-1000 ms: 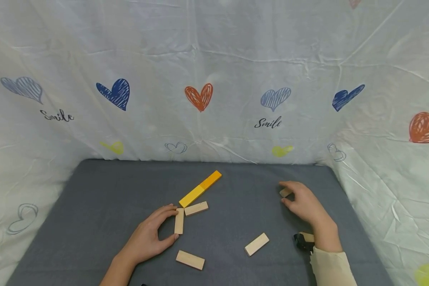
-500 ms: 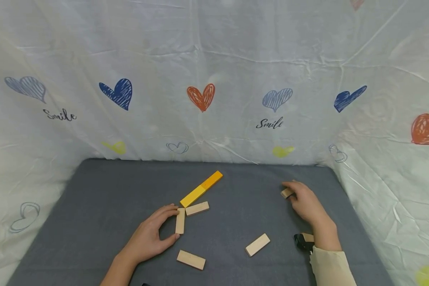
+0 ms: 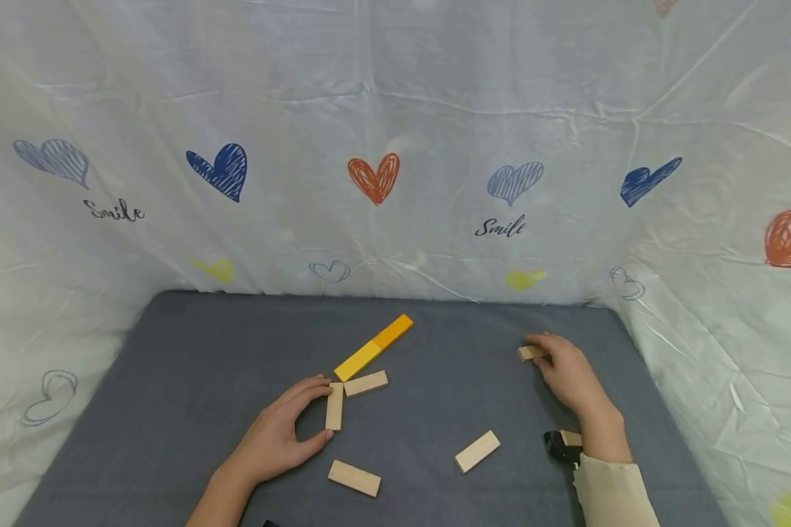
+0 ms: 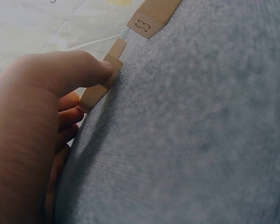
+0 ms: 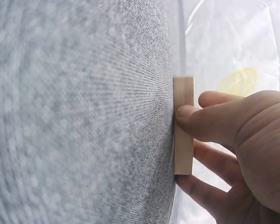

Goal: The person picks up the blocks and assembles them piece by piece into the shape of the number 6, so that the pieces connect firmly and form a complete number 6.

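Observation:
My left hand (image 3: 280,428) spans a plain wooden block (image 3: 334,407) lengthwise, thumb at its near end and fingertips at its far end. The left wrist view shows the thumb (image 4: 91,70) pressed to that block. Just right of it, another wooden block (image 3: 366,383) slants away, and beyond the two lies a row of yellow-orange blocks (image 3: 372,348). At the right of the table, my right hand (image 3: 570,373) pinches a wooden block (image 3: 529,353). In the right wrist view this block (image 5: 184,149) stands between thumb and fingers, its long side along the cloth.
Two loose wooden blocks, a nearer left one (image 3: 354,478) and a right one (image 3: 477,451), lie on the grey cloth (image 3: 422,417). Another block (image 3: 570,438) shows partly behind the black wrist device (image 3: 559,446). A white curtain (image 3: 435,241) with printed hearts hangs behind the table.
The right hand has shifted slightly right, its thumb has drawn in, and its block has turned so more of it shows. The left hand keeps its hold; the whole view has drifted a little.

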The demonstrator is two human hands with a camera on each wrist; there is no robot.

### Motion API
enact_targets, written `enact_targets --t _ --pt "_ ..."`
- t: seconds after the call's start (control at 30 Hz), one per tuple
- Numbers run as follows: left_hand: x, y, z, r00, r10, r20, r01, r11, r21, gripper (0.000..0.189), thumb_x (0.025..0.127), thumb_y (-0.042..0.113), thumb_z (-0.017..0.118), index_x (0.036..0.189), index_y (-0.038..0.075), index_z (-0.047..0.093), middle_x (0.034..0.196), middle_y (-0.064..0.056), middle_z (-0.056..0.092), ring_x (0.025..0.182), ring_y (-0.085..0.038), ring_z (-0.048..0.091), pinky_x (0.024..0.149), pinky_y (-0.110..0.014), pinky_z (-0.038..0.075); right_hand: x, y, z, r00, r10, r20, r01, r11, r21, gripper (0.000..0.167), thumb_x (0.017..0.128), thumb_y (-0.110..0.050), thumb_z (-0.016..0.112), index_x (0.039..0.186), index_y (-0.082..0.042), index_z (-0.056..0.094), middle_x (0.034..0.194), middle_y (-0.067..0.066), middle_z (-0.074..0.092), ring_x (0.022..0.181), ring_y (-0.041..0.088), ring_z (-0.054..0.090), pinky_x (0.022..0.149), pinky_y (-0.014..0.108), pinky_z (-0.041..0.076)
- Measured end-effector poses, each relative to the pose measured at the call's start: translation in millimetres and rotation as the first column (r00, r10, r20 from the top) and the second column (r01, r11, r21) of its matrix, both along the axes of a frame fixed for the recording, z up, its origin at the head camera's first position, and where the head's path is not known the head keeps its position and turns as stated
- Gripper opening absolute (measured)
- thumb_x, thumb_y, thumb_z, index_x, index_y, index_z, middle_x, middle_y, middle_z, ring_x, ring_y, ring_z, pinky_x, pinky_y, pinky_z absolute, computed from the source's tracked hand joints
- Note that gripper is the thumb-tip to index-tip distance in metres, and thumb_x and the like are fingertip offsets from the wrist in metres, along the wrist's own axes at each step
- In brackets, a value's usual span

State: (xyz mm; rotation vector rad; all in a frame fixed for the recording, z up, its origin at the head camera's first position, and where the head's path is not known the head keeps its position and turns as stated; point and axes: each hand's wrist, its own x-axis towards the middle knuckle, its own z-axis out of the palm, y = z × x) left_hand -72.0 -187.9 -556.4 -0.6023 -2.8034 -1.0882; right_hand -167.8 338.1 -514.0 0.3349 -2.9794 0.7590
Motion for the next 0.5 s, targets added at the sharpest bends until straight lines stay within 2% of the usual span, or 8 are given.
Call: enact_targets --t 0.17,0.5 --pt "0.4 0.8 1.1 1.0 0.004 0.01 -0.004 1.0 0.001 0.069 0.089 0.036 0.094 0.151 0.032 0.063 0.162 0.005 0.054 0.151 -0.027 0.051 0.113 -0.061 0.052 1.4 -1.1 0.4 1.0 -0.005 0.007 0.004 1.0 0.014 0.04 0.101 0.003 0.072 0.141 0.005 0.068 0.138 0.03 0.067 0.131 0.054 0.061 0.109 0.069 0.048" --pt "-0.2 0.7 0.4 1.0 0.004 0.018 -0.003 1.0 -0.006 0.068 0.091 0.037 0.092 0.151 0.031 0.062 0.163 0.004 0.054 0.151 -0.029 0.051 0.113 -0.063 0.052 5.8 -2.6 2.0 1.0 -0.015 0.017 0.014 1.0 0.019 0.035 0.103 -0.004 0.075 0.136 0.003 0.072 0.131 0.026 0.072 0.123 0.05 0.066 0.104 0.068 0.052"
